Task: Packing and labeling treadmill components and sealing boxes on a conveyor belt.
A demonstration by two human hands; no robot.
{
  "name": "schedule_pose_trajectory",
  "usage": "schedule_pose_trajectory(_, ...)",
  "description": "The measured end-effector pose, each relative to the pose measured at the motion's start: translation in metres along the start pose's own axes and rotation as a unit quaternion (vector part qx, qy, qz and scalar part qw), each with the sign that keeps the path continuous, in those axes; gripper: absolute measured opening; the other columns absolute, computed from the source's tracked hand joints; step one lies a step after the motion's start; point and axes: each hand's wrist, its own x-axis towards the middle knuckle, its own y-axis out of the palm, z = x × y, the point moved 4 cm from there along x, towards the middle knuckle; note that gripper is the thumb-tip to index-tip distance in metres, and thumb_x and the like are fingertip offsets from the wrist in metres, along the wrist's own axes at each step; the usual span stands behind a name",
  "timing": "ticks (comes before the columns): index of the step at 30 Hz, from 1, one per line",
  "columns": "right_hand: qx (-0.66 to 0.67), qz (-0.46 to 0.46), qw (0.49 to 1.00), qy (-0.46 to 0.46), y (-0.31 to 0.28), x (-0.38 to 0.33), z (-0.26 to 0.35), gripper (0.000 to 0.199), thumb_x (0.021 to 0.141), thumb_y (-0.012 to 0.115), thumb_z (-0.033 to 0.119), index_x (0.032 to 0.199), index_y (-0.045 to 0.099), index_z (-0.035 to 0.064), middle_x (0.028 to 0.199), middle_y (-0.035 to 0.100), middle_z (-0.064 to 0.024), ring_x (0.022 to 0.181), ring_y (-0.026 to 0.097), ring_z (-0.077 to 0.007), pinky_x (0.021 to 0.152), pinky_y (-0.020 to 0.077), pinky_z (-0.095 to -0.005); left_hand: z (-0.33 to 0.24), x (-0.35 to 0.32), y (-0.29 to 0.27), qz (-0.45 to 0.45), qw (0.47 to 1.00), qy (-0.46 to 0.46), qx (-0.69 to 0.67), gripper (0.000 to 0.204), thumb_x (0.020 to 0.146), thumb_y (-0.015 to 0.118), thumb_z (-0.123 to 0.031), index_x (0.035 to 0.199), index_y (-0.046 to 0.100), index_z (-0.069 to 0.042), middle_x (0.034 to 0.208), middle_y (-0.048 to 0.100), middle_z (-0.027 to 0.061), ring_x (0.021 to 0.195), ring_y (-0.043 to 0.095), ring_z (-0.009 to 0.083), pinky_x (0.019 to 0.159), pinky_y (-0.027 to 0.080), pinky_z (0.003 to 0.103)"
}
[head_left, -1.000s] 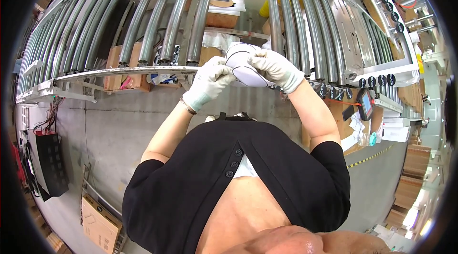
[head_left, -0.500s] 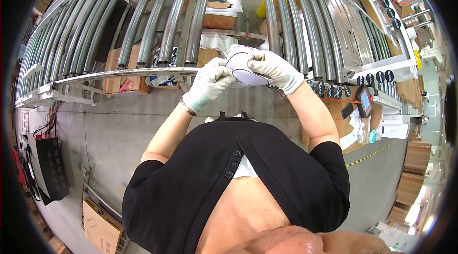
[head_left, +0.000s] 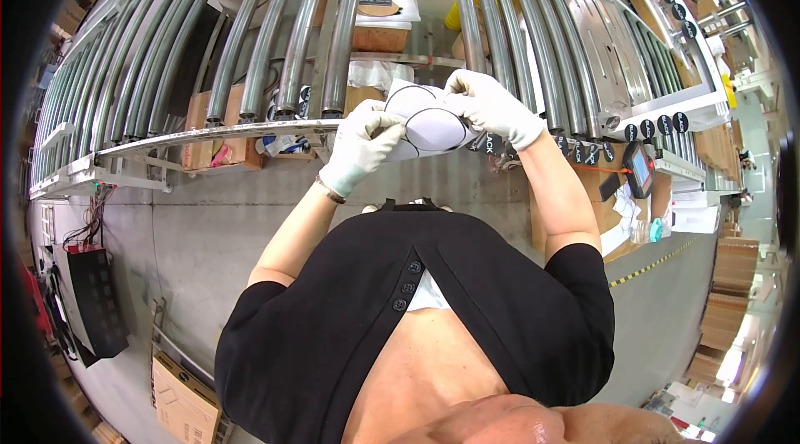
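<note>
A white sheet marked with black-outlined circles [head_left: 435,129] is held up in front of me at the near edge of the roller conveyor. It looks like a sheet of round stickers. My left hand [head_left: 365,144], in a white glove, pinches its left side. My right hand [head_left: 497,109], also gloved, has thumb and forefinger closed at the upper right edge of the sheet. Whether a single round sticker is lifting between those fingertips cannot be made out.
Metal rollers [head_left: 340,35] run left and right of a gap. Through it show a carton and white plastic [head_left: 390,2]. Round black stickers [head_left: 664,124] hang along the right-hand frame. A handheld device with a screen [head_left: 639,170] lies at right; a black box [head_left: 93,302] stands at left.
My right hand has moved slightly up and right along the sheet's edge. The sheet now lies flatter toward me, showing more of its circles. My left hand keeps its grip.
</note>
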Motion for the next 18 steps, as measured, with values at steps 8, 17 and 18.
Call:
schedule_pose_trajectory(8,-0.195,-0.174,0.956,-0.134,-0.063,-0.002,0.008,0.012,0.089,0.059,0.014,0.092,0.057,0.0021,0.077,0.059,-0.005,0.067,0.054,-0.0092,0.059,0.0461,-0.026,0.055,-0.006,-0.017,-0.119,0.889,-0.282,-0.342,0.006,0.088,0.067,-0.01,0.088,0.065,-0.004,0.084,0.064,-0.0029,0.073,0.054,0.0038,0.066,0.046,0.02)
schedule_pose_trajectory(17,-0.042,-0.016,0.992,-0.121,-0.023,0.011,0.037,0.013,0.093,0.059,0.013,0.1,0.058,0.0023,0.093,0.061,-0.0016,0.087,0.055,-0.0092,0.082,0.0445,-0.0247,0.068,0.011,-0.028,-0.091,0.933,-0.204,-0.283,0.052,0.086,0.049,0.009,0.137,0.045,0.002,0.125,0.056,0.012,0.11,0.056,0.0164,0.094,0.047,0.027)
schedule_pose_trajectory(18,-0.037,-0.019,0.989,-0.14,-0.018,0.016,0.04,0.012,0.093,0.058,0.012,0.101,0.058,0.0022,0.092,0.061,-0.0018,0.087,0.055,-0.0094,0.082,0.0448,-0.0246,0.067,0.011,-0.029,-0.072,0.919,-0.229,-0.313,0.045,0.087,0.049,0.008,0.131,0.051,0.003,0.12,0.059,0.0123,0.105,0.059,0.0167,0.091,0.049,0.027)
